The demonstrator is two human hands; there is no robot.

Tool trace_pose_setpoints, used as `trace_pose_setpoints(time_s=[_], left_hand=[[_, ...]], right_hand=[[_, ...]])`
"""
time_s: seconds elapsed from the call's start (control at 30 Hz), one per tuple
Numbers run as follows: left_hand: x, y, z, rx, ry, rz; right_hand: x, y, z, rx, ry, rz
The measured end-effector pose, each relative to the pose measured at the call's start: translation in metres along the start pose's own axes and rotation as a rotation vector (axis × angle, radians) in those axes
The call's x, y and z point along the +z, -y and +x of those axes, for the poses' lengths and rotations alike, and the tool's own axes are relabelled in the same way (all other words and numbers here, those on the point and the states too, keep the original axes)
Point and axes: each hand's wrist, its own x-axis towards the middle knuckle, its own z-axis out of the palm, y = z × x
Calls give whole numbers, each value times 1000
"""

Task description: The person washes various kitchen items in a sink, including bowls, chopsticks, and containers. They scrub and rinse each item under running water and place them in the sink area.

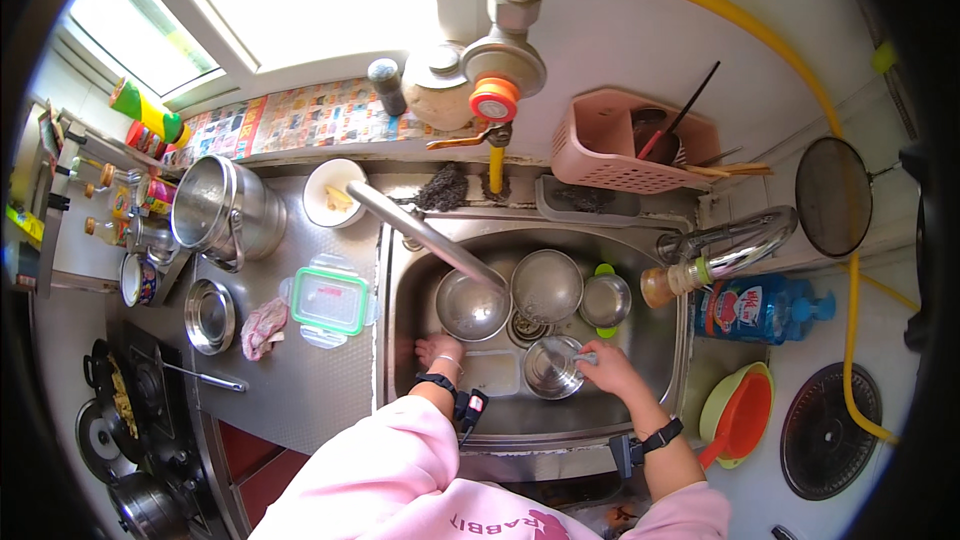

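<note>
A stainless-steel sink point(645, 255) lies before me with several metal bowls in it. My left hand point(439, 349) is low at the sink's left side, right by the lower edge of a metal bowl point(466, 311); whether it grips that rim is unclear. My right hand point(606, 366) pinches a small grey handle-like piece point(585, 358) at the right rim of a shallow metal bowl point(551, 375). Whether the piece belongs to that bowl cannot be told. Between my hands sits a clear plastic container point(487, 373). Another metal bowl point(547, 285) and a green-handled one point(606, 300) stand behind.
A faucet spout point(427, 232) reaches over the sink. Left on the counter are a green-rimmed lid point(328, 300), a crumpled cloth or bag point(264, 328), a metal dish point(210, 316), a large pot point(255, 210) and a white bowl point(322, 214). Blue soap bottles point(750, 307) lie at right.
</note>
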Motion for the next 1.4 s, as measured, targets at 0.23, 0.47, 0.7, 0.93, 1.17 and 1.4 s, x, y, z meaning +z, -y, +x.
trace_pose_setpoints(time_s=[0.23, 0.47, 0.7, 0.93, 1.17, 1.4], left_hand=[[29, 15, 50, 127, 80, -161], [-78, 51, -66, 321, 447, -688], [-90, -16, -149, 248, 1361, -784], [-45, -61, -109, 166, 1378, -831], [-49, -61, -119, 282, 1202, -895], [-77, -29, -115, 263, 1261, -833]], right_hand=[[0, -1, 0, 68, -54, 390], [-8, 3, 31, 96, -156, 542], [4, 0, 75, 91, -245, 803], [37, -5, 122, -202, -119, -220], [70, -10, 182, -188, -204, -326], [41, 7, 143, -184, -400, -4]])
